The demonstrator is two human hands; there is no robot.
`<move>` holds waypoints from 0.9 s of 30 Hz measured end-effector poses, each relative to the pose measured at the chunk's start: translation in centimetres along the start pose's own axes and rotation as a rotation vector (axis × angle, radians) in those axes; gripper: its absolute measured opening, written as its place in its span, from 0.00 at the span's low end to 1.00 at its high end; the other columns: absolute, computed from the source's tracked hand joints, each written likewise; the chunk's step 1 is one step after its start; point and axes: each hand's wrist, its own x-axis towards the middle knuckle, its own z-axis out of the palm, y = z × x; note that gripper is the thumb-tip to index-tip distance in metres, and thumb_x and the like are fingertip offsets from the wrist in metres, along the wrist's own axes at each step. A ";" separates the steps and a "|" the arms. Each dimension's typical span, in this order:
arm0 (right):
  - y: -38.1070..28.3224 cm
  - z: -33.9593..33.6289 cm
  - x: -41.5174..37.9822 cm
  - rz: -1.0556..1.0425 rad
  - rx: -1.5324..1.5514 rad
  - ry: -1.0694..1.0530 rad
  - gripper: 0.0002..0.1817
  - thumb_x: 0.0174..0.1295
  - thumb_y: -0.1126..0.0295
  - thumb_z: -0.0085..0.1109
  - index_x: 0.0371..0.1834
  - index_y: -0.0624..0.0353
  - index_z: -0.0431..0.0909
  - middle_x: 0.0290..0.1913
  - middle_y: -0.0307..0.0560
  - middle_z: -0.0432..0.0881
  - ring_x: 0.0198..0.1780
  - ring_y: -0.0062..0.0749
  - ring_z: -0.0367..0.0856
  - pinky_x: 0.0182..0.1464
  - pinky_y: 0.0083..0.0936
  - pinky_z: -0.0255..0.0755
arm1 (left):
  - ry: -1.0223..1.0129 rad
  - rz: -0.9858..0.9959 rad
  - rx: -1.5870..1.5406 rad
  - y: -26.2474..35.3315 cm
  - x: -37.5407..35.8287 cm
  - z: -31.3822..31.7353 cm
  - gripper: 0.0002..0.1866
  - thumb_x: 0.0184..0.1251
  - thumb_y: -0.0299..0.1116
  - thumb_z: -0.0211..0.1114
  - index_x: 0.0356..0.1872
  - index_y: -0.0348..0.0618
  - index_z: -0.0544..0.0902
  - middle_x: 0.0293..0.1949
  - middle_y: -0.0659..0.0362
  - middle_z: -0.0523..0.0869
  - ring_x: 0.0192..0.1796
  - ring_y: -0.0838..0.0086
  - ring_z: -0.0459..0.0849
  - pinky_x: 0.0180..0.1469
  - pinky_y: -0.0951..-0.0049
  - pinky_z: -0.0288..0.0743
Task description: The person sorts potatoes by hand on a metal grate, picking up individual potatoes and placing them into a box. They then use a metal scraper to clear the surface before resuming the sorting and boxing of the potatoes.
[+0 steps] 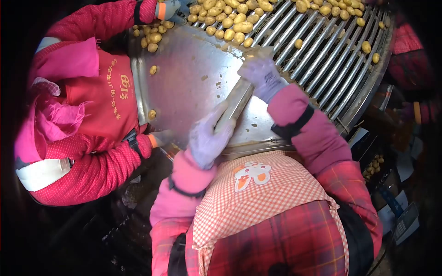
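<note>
My left hand (209, 138), in a pale purple glove, is closed around the lower end of a long, flat, metal-looking bar (240, 99). Farther up, my right hand (263, 77), gloved the same way, has its fingers wrapped over the same bar. The bar lies slantwise over a shiny metal plate (179, 78), its far end by the edge of a grate of metal rods (317, 50). Beyond my hands, small yellow potatoes (243, 26) are heaped at the top of the plate and on the grate.
At the left a co-worker in a red apron (103, 92) stands against the plate, one gloved hand (170, 10) near the potatoes. A few loose potatoes (298, 43) lie on the rods. Another person's red sleeve (407, 41) shows at the right, above a calculator (406, 220).
</note>
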 end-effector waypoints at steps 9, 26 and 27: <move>-6.4 2.0 -0.5 -0.027 -0.041 0.096 0.17 0.45 0.70 0.64 0.42 0.49 0.79 0.44 0.39 0.81 0.55 0.39 0.77 0.61 0.43 0.64 | 0.026 0.007 -0.129 -4.5 -5.1 -1.6 0.26 0.58 0.29 0.68 0.59 0.34 0.78 0.43 0.42 0.86 0.43 0.60 0.87 0.47 0.68 0.79; 1.5 4.9 3.6 -0.020 -0.048 0.207 0.12 0.50 0.69 0.57 0.39 0.45 0.77 0.42 0.39 0.78 0.52 0.39 0.76 0.56 0.45 0.65 | 0.113 0.147 0.146 -3.6 3.1 -1.1 0.24 0.59 0.28 0.68 0.57 0.31 0.78 0.47 0.43 0.86 0.49 0.64 0.86 0.53 0.68 0.77; 2.3 4.1 4.1 -0.026 -0.068 0.269 0.12 0.50 0.68 0.57 0.39 0.44 0.77 0.42 0.39 0.78 0.50 0.39 0.77 0.54 0.44 0.64 | 0.088 0.123 0.056 -3.6 4.5 -1.1 0.24 0.59 0.27 0.68 0.57 0.31 0.78 0.47 0.43 0.86 0.48 0.67 0.86 0.52 0.70 0.77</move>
